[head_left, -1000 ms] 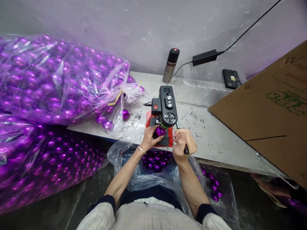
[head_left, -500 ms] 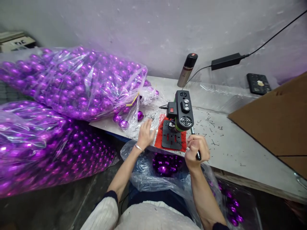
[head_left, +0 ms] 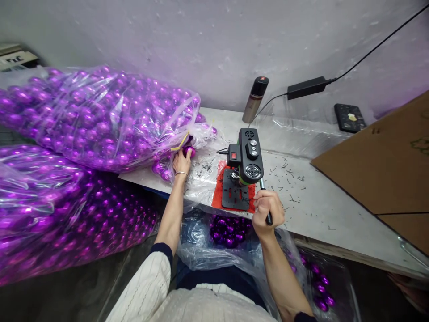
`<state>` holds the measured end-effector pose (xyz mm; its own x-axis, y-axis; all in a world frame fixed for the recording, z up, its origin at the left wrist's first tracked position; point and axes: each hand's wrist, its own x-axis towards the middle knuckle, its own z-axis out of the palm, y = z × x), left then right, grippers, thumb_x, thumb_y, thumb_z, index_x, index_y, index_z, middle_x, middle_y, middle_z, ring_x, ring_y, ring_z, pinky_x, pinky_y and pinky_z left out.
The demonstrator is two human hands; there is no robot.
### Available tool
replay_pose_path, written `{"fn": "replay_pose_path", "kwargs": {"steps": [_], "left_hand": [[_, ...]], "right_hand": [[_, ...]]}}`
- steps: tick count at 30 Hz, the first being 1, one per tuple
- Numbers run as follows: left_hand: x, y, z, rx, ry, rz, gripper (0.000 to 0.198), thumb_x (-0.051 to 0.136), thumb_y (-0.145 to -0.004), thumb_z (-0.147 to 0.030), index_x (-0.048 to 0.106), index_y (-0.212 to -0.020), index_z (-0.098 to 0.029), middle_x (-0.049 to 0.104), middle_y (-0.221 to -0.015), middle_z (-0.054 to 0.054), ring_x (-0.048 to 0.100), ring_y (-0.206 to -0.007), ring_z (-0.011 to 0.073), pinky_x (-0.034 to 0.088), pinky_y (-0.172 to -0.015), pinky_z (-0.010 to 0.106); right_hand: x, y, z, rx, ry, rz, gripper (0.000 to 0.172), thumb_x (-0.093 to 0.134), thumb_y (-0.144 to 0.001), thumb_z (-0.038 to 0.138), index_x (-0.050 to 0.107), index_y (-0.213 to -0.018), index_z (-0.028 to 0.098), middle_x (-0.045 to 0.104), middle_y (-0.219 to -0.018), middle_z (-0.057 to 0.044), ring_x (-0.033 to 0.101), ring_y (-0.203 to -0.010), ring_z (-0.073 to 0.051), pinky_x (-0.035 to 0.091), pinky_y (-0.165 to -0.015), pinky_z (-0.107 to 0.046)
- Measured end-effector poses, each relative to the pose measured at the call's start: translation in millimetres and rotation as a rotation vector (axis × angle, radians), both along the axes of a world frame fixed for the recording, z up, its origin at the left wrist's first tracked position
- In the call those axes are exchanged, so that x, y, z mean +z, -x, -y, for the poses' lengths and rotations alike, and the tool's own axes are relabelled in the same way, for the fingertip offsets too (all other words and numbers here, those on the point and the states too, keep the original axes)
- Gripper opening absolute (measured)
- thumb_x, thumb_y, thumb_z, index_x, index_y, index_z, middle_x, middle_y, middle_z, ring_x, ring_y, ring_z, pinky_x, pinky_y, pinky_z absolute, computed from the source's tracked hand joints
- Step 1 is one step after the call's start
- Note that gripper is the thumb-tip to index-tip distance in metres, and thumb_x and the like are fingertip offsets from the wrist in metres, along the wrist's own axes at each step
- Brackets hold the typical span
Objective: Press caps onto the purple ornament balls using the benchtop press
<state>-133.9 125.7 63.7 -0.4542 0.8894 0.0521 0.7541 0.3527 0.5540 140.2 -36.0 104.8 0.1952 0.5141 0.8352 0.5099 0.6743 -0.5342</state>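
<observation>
My left hand [head_left: 182,163] reaches to the opening of a clear plastic bag [head_left: 200,136], its thumb and fingers closed around a shiny purple ball [head_left: 189,151]. More purple balls [head_left: 162,171] lie just left of the wrist, under the plastic. My right hand [head_left: 269,209] is wrapped round the black-handled lever [head_left: 269,219] of a small black drill-like bench machine [head_left: 252,154]. The machine's slotted base plate [head_left: 235,202] rests on a red cloth [head_left: 218,191], with no ball visible on the plate.
Large clear bags full of purple balls [head_left: 97,116] fill the left side. An open plastic bag with balls [head_left: 230,230] hangs below the table edge. Dark shavings litter the white table [head_left: 308,210]. Behind stand a spray can [head_left: 255,99], a power adapter [head_left: 306,87] and a phone [head_left: 349,118]; cardboard [head_left: 378,174] is right.
My left hand has moved left and away from beside the machine to a purple ball and closed on it. My right hand stays on the lever. The view has shifted slightly.
</observation>
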Motion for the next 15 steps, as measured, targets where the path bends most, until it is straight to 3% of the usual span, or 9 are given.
{"fn": "replay_pose_path", "kwargs": {"steps": [4, 7, 11, 15], "left_hand": [[-0.9, -5, -16, -0.118, 0.000, 0.057, 0.060, 0.058, -0.096, -0.050, 0.053, -0.147, -0.019, 0.064, -0.140, 0.020, 0.059, -0.132, 0.0377, 0.045, -0.111, 0.050], [0.6, -11, -13, -0.148, -0.067, 0.120, 0.061, 0.070, -0.088, -0.042, 0.055, -0.143, -0.018, 0.064, -0.140, 0.017, 0.059, -0.133, 0.0356, 0.044, -0.114, 0.049], [2.9, -16, 19, -0.133, -0.227, 0.546, 0.057, 0.064, -0.092, -0.045, 0.051, -0.142, -0.019, 0.066, -0.136, 0.014, 0.069, -0.118, 0.0264, 0.056, -0.102, 0.040], [-2.2, -31, 72, -0.255, -0.221, 1.006, 0.056, 0.059, -0.096, -0.048, 0.041, -0.144, -0.027, 0.064, -0.138, 0.012, 0.074, -0.104, 0.0207, 0.062, -0.087, 0.036]], "right_hand": [[-1.4, 0, 0, -0.007, 0.001, 0.005, 0.027, 0.048, -0.095, 0.013, 0.053, -0.069, 0.022, 0.060, -0.070, 0.000, 0.059, -0.066, -0.015, 0.044, -0.062, -0.031], [-1.2, -1, 0, -0.011, 0.001, 0.012, 0.027, 0.048, -0.095, 0.013, 0.052, -0.070, 0.022, 0.060, -0.069, 0.000, 0.059, -0.066, -0.015, 0.044, -0.062, -0.031], [0.3, -2, 0, 0.005, -0.002, 0.028, 0.027, 0.048, -0.094, 0.012, 0.052, -0.070, 0.022, 0.060, -0.070, 0.000, 0.060, -0.067, -0.015, 0.044, -0.062, -0.031], [3.9, -1, -1, -0.010, -0.004, 0.019, 0.027, 0.049, -0.094, 0.012, 0.052, -0.070, 0.022, 0.060, -0.069, 0.000, 0.060, -0.065, -0.015, 0.044, -0.061, -0.030]]}}
